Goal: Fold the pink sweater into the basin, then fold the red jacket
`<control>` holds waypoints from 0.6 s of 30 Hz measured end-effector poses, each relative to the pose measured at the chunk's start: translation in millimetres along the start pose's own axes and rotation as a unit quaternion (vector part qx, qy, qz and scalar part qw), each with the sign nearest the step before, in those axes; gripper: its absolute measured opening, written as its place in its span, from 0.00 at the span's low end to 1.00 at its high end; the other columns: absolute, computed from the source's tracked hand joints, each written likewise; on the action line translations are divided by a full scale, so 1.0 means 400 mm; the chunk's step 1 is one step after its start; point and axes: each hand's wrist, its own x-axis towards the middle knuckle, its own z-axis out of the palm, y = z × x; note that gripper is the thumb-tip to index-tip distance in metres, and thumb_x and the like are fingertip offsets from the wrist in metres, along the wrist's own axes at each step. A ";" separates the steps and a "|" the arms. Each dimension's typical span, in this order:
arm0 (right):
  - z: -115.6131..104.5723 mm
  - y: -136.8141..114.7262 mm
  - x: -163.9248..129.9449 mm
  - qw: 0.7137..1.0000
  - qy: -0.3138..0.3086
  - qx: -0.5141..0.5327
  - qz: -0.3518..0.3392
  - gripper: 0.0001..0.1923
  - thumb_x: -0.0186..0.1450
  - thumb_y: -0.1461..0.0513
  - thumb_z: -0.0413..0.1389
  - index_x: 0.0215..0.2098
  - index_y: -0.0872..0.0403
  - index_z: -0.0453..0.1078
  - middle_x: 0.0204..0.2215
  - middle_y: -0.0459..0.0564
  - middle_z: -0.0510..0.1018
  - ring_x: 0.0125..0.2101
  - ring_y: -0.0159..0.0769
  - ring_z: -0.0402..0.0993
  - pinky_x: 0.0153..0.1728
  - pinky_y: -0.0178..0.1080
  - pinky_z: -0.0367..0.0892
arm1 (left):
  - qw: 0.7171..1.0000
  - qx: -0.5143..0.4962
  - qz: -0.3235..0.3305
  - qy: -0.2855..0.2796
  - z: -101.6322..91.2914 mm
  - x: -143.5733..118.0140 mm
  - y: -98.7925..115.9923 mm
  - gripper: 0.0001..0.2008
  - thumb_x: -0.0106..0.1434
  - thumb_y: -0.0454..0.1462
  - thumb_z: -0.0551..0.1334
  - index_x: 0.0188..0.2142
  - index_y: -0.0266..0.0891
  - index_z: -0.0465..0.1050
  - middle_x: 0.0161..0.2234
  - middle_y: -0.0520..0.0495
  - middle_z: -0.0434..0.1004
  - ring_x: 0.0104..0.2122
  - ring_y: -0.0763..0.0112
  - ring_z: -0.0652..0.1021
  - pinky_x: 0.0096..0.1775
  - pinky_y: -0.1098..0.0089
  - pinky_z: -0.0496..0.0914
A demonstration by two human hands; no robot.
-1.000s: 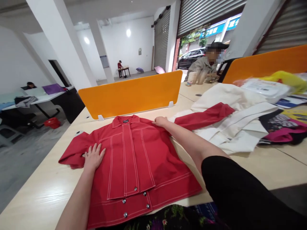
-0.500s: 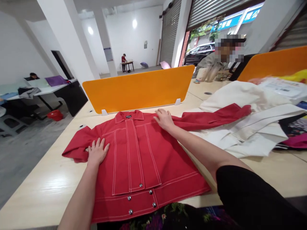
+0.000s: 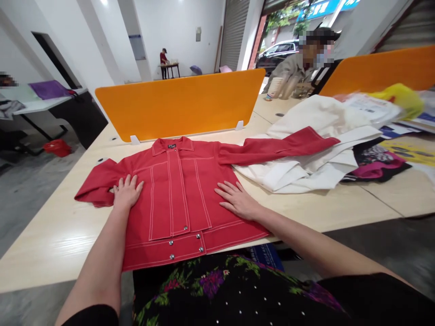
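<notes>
While the red jacket (image 3: 176, 199) lay front-up on the table (image 3: 44, 253), collar facing the orange divider (image 3: 176, 102), hem toward us, we had left hand (image 3: 126, 194) and right hand (image 3: 238, 199) spread flat on it, gripping nothing.

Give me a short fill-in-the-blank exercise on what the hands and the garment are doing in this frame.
1. Both hands lie flat on a ____ jacket.
2. The left hand rests near the jacket's ____ sleeve as seen in the picture.
3. The jacket's other sleeve stretches over a pile of ____ fabric.
4. Behind the collar stands an ____ divider panel.

Missing words: red; left; white; orange
</notes>
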 end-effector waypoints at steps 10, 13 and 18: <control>-0.045 0.142 -0.106 0.905 0.223 0.335 0.137 0.20 0.62 0.48 0.56 0.43 0.53 0.73 0.47 0.56 0.77 0.50 0.46 0.72 0.53 0.50 0.67 | 1.000 -0.006 -0.020 -0.009 -0.026 -0.023 -0.003 0.30 0.67 0.51 0.45 0.62 0.39 0.60 0.64 0.37 0.57 0.61 0.43 0.59 0.56 0.35 0.53; -0.105 0.266 -0.082 0.727 0.359 0.483 0.332 0.16 0.58 0.50 0.60 0.35 0.54 0.70 0.28 0.51 0.77 0.33 0.41 0.77 0.40 0.48 0.74 | 0.999 0.017 -0.028 0.015 -0.051 0.003 0.044 0.24 0.65 0.50 0.51 0.50 0.38 0.72 0.56 0.33 0.68 0.55 0.40 0.67 0.52 0.34 0.59; -0.175 0.416 -0.027 0.641 0.370 0.541 0.400 0.15 0.60 0.50 0.57 0.28 0.51 0.64 0.18 0.47 0.70 0.26 0.42 0.76 0.32 0.51 0.76 | 0.983 -0.063 0.156 0.074 -0.048 -0.012 0.238 0.28 0.67 0.49 0.51 0.61 0.36 0.61 0.65 0.36 0.54 0.64 0.47 0.56 0.58 0.44 0.59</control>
